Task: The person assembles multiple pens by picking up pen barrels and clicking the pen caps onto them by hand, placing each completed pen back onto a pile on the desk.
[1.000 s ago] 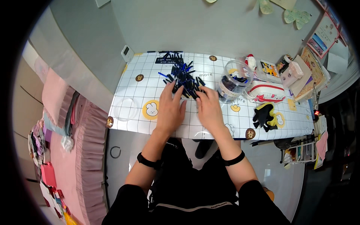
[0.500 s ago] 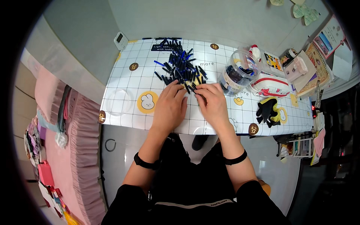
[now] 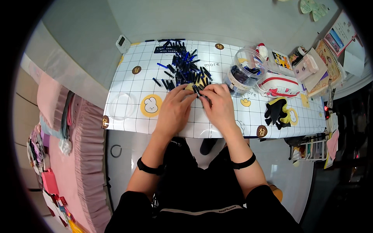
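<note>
A heap of small dark blue and black ink cartridges (image 3: 186,66) lies on the white grid tablecloth in front of me. At the near edge of the heap, a few cartridges (image 3: 197,89) stand close together between my fingertips. My left hand (image 3: 175,110) is closed on their left side, thumb and forefinger drawn together. From the right, my right hand (image 3: 218,104) pinches the same small bunch with curled fingers. Its exact grip is partly hidden. Right of the heap stands a clear round jar (image 3: 237,82), its mouth open, with more cartridges inside.
A clear round lid (image 3: 122,106) lies at the left. Toward the right are a white and red pouch (image 3: 280,85), black and yellow gloves (image 3: 276,112), and notebooks (image 3: 328,64). A small white timer (image 3: 123,44) leans at the back left corner, and walls border the table.
The fingers of my left hand have come in toward the right hand and closed in on the small bunch of cartridges. My right hand has stayed nearly in place.
</note>
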### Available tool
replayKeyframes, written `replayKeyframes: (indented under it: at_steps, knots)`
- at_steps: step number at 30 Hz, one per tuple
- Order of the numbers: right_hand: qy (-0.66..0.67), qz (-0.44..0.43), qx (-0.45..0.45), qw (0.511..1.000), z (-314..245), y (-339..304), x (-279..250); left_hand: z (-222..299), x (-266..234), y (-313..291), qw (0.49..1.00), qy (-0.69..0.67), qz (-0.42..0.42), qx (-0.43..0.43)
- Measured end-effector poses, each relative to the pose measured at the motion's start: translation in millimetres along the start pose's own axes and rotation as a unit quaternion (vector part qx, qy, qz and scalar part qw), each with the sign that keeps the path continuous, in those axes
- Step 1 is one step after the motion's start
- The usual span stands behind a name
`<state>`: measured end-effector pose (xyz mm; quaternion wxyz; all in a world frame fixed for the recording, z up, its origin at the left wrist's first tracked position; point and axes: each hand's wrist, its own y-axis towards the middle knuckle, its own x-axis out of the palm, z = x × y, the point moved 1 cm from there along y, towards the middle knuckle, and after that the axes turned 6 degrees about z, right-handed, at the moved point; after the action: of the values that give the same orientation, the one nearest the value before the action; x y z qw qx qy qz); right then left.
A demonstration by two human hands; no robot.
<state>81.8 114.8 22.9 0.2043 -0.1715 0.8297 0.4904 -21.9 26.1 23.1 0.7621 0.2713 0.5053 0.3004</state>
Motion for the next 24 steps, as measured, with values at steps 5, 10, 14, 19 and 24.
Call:
replayKeyframes:
  at_steps: [5, 10, 14, 19, 24]
  knots:
    - [0.010, -0.004, -0.006, 1.000, 0.7, 0.5, 1.4, 0.1, -1.7, 0.0, 1.000, -0.023, -0.012, 0.008]
    - [0.021, -0.010, -0.020, 1.000, 0.2, 0.8, 1.2, 0.5, -2.9, 2.4, 0.999, -0.036, -0.006, -0.027]
    - [0.018, 0.002, -0.005, 1.000, -2.1, 1.5, 0.1, -2.4, -0.3, 1.1, 1.000, -0.011, -0.003, 0.012]
    - [-0.006, 0.020, 0.017, 1.000, -1.2, 1.2, 1.1, -0.3, -1.6, -0.2, 1.000, 0.023, 0.010, -0.008]
    - [-0.017, 0.002, -0.011, 1.000, -0.6, 1.8, 0.6, -1.5, -1.8, -1.3, 1.000, 0.014, 0.009, -0.013]
